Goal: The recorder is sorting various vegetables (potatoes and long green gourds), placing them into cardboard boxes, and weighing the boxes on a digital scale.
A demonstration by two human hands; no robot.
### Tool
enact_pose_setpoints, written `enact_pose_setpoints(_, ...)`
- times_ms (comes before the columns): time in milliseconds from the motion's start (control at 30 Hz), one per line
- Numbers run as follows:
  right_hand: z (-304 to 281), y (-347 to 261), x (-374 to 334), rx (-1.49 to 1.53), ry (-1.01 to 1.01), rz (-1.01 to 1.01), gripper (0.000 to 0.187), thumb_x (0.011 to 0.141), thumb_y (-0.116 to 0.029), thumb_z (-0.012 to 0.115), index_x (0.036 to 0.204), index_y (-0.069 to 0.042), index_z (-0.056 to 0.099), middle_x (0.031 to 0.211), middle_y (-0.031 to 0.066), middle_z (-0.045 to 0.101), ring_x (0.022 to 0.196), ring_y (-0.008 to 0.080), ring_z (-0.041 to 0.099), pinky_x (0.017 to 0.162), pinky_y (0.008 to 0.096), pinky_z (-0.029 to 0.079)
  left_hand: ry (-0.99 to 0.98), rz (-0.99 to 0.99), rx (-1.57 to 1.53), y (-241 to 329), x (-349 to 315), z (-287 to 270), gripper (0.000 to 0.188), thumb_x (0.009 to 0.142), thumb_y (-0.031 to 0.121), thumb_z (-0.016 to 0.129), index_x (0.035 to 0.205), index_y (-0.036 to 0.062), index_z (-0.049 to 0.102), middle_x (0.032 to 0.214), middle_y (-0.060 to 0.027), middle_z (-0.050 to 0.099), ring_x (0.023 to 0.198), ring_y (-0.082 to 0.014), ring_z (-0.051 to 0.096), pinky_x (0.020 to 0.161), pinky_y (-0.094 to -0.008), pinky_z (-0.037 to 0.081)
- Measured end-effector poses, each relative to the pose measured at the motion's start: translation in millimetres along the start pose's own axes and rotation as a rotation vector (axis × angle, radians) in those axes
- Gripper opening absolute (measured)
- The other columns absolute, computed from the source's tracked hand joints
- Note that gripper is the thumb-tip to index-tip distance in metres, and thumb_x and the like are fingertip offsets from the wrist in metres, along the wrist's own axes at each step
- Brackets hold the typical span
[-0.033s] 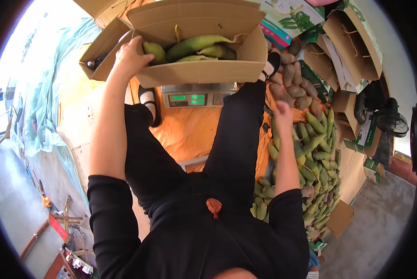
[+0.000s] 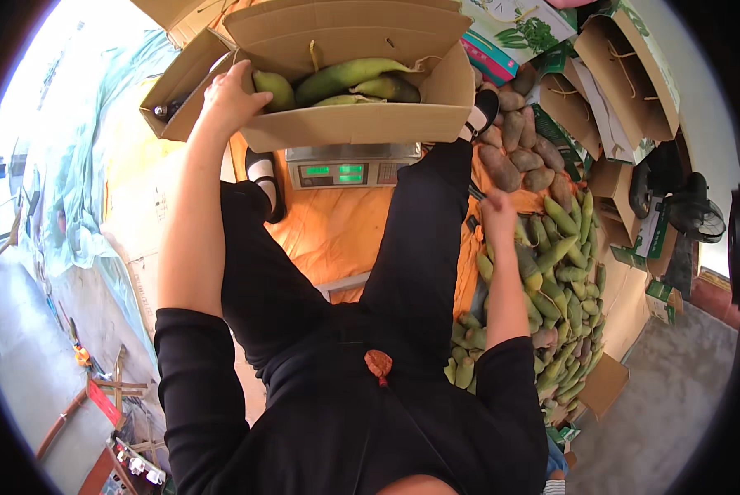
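A long cardboard box stands with its top flaps up on a digital scale between my feet. Inside lie several green radishes, one upright-ended at the left. My left hand grips the box's near left corner, fingers over the edge and thumb toward the inside. Down at the right, beside my knee and above a heap of green radishes, is my right hand. Its fingers are curled, and a dark slim thing shows at its fingertips; its kind is not clear.
Reddish-brown roots lie beyond the green heap. Open cardboard cartons and a black fan stand at the right. An orange sheet covers the floor between my legs. Pale plastic sheeting hangs at the left.
My right hand has lowered slightly, and its fingers have curled near the dark slim thing. My left hand keeps its hold on the box.
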State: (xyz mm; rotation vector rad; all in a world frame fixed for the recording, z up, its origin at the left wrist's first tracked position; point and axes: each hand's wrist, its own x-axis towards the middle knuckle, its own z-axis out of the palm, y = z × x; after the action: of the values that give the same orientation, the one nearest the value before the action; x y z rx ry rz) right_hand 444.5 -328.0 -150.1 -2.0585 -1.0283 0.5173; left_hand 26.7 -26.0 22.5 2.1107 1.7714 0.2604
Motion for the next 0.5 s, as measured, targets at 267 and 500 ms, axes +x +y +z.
enact_pose_setpoints(267, 13.1, 75.5, -139.4, -0.061, -0.255, 0.468, 0.021, 0.079, -0.011, 0.065, 0.096, 0.000, 0.063, 0.085, 0.0110, 0.066, 0.080, 0.0213, 0.063, 0.072, 0.0328, 0.049, 0.050, -0.020, 0.010, -1.3, -2.5, 4.8, 0.076, 0.072, 0.034, 0.074, 0.137, 0.0113, 0.040, 0.132, -0.0193, 0.047, 0.122, -0.0329, 0.045, 0.102, -0.0399, 0.039)
enact_pose_setpoints(500, 23.6, 108.1, -178.8, 0.003, -0.273, 0.696, 0.024, 0.077, -0.012, 0.066, 0.097, 0.001, 0.063, 0.086, 0.0105, 0.066, 0.082, 0.0189, 0.062, 0.073, 0.0301, 0.049, 0.040, -0.035, -0.012, 5.3, -1.4, 7.1, 0.075, 0.072, 0.033, 0.073, 0.136, 0.0109, 0.041, 0.132, -0.0186, 0.047, 0.124, -0.0318, 0.043, 0.103, -0.0399, 0.038)
